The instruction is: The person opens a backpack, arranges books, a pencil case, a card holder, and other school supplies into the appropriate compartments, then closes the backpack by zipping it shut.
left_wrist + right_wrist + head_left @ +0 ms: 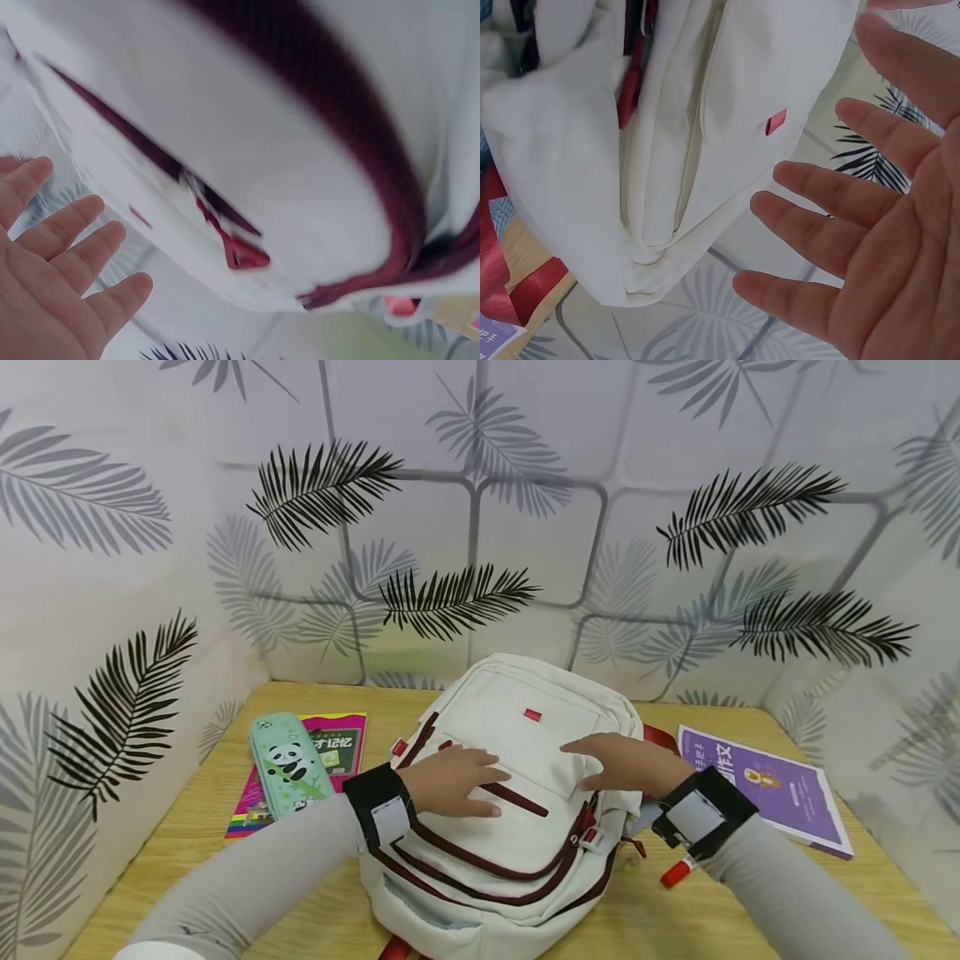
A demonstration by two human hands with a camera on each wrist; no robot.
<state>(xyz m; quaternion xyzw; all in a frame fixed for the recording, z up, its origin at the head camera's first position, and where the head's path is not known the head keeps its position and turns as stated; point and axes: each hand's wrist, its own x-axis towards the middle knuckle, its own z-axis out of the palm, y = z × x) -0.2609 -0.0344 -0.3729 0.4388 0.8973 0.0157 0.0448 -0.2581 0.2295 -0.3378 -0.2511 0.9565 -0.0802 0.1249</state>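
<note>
A white backpack (517,852) with dark red zippers lies on the wooden table, its front side up. My left hand (453,781) is over the front panel near the short slanted zipper (516,798); its fingers are spread and grip nothing. In the left wrist view that zipper has a red pull (246,255), and my left fingers (112,300) are extended beside the bag. My right hand (633,762) is over the bag's right side, empty, with fingers spread (810,225). Whether either hand touches the fabric I cannot tell.
On the left, a mint-green panda pencil case (288,760) lies partly over a pink book (348,727). A purple book (780,802) is at the right. A small red-ended item (677,872) lies near my right wrist. Behind the table is a leaf-patterned wall covering (525,527).
</note>
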